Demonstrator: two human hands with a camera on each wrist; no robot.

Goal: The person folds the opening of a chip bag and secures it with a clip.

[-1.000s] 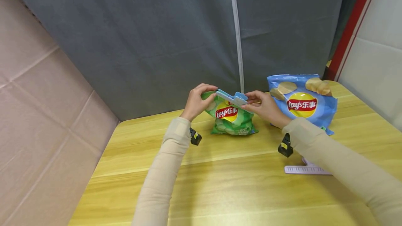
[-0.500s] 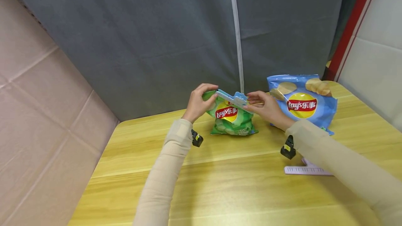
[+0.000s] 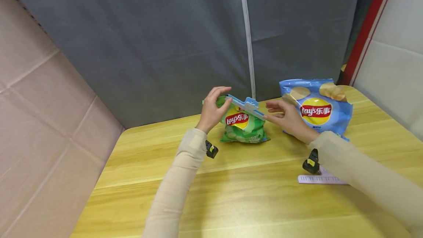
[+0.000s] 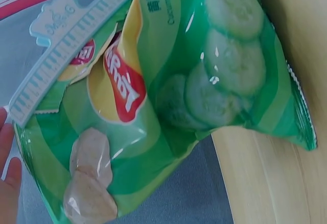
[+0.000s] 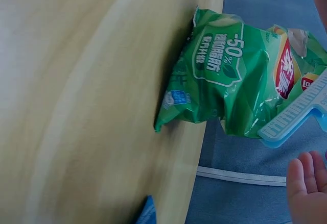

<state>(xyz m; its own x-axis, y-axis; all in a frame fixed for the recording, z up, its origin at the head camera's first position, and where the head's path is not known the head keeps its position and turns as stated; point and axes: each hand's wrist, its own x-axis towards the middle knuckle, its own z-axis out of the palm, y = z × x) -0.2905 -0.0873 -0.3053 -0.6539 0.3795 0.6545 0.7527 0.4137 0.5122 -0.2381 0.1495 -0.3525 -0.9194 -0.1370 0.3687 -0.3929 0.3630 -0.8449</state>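
Observation:
A green Lay's chip bag (image 3: 244, 129) stands on the table, its folded top held in a light blue bag clip (image 3: 246, 105). Ruler-like marks run along the clip in the left wrist view. My left hand (image 3: 213, 109) is at the clip's left end, thumb and index finger parted around that corner. In the left wrist view, fingertips (image 4: 9, 147) show right at the clip's end and the bag's edge. My right hand (image 3: 289, 118) is beside the clip's right end, thumb tip close to it. Its fingers are extended and hold nothing in the right wrist view.
A blue Lay's bag (image 3: 315, 111) stands at the back right, behind the right hand. A pale purple clip with ruler marks (image 3: 318, 180) lies on the wooden table (image 3: 158, 179), partly under the right sleeve. A grey curtain (image 3: 165, 47) hangs behind the table.
My right hand has drawn back to the right from the clip, its fingers loosening. The left thumb and index finger have spread apart at the clip's left end. The green bag stays in place.

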